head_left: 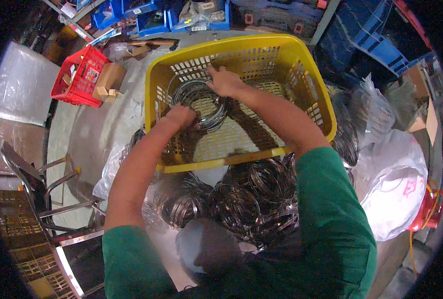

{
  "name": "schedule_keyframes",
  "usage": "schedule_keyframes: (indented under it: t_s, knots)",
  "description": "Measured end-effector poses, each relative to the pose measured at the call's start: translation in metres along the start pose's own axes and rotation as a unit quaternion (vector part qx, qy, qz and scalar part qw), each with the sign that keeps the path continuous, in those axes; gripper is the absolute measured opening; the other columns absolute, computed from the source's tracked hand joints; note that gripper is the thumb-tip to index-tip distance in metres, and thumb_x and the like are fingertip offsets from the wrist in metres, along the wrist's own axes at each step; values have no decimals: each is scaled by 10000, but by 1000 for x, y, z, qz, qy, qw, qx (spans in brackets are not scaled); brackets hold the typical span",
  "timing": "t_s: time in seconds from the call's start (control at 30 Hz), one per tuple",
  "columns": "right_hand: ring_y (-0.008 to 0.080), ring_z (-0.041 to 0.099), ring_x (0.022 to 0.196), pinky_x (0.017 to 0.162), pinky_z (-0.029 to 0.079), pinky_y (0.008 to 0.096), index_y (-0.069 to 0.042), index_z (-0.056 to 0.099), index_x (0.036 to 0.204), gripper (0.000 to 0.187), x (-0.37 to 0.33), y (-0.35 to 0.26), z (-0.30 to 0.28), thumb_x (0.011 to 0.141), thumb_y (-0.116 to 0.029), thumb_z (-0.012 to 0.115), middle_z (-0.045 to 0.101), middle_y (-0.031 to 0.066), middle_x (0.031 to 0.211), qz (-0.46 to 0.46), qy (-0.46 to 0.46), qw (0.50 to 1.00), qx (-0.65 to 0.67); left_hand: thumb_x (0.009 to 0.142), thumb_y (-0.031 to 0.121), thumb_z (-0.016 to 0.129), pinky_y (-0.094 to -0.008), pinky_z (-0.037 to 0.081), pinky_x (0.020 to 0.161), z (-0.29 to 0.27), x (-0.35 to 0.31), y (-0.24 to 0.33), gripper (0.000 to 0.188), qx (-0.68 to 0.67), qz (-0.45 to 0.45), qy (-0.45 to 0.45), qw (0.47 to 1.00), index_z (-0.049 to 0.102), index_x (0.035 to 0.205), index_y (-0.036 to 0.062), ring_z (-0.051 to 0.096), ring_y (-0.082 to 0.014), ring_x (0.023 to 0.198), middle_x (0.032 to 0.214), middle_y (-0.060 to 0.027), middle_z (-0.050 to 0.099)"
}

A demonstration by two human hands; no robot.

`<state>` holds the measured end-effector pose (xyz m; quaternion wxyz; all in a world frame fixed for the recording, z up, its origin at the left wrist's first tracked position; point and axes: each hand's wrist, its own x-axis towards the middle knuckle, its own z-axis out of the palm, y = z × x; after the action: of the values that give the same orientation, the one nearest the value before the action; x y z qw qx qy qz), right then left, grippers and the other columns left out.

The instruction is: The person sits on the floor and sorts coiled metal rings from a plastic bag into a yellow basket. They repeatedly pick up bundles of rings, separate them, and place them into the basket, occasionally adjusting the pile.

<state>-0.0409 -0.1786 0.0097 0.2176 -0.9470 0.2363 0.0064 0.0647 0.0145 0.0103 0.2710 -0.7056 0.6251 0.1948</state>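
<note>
Both my hands reach into a yellow slotted plastic basket [311, 84]. Inside it lies a stack of thin dark metal rings [194, 97], near the far left corner. My left hand [180, 116] is closed on the near edge of that stack. My right hand [225, 81] presses on the stack's far right edge with its fingers curled over the rings. A large heap of the same metal rings [241, 199] lies on the surface below the basket, between my green-sleeved arms.
A red crate [79, 74] with cardboard boxes stands at the far left. Blue bins [156, 15] line shelves at the back. White plastic bags [396, 184] and more rings sit to the right. A metal chair frame [42, 194] stands at the left.
</note>
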Motion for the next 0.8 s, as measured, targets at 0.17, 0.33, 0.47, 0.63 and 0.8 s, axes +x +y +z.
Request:
schedule_keyframes:
  t_s: [0.17,0.33,0.47,0.63,0.8]
  knots:
    - [441,677,1050,904,543,551,-7,563,1301,472,8,0,-5,898,-230,667,687,274,1112,-11,-6,1000,-14,1002,493,530,-531,434,1042,-12,-12,7,440,-113,-54,0,992,599,1337,216,674,-343,1124,1113,-181,721]
    - [435,699,1023,856,565,559,6,734,993,239,19,15,10,864,-138,594,715,268,1063,-42,11,999,-6,1016,523,481,-530,417,1069,-4,-15,2,519,36,23,33,999,520,1450,242,656,-338,1165,1142,-179,717]
    - [455,696,949,826,569,514,74,722,914,306,27,22,14,884,-217,633,709,291,989,-82,-21,996,-40,993,557,507,-539,378,1115,1,-3,-1,612,41,3,14,999,450,1509,233,649,-353,1174,1211,-175,698]
    - [441,701,920,818,568,514,56,695,1013,411,3,10,-41,908,-335,618,711,279,958,-140,-79,977,-139,888,565,668,-555,376,1120,9,-2,-4,801,62,41,111,991,369,1534,197,619,-406,1199,1297,-188,649]
    - [389,635,717,653,492,470,-13,670,936,332,-170,-19,-149,970,-340,623,648,203,796,-297,56,949,88,860,511,720,-545,419,1078,-5,-24,-2,774,10,21,189,982,444,1460,109,600,-383,1207,1285,-186,629]
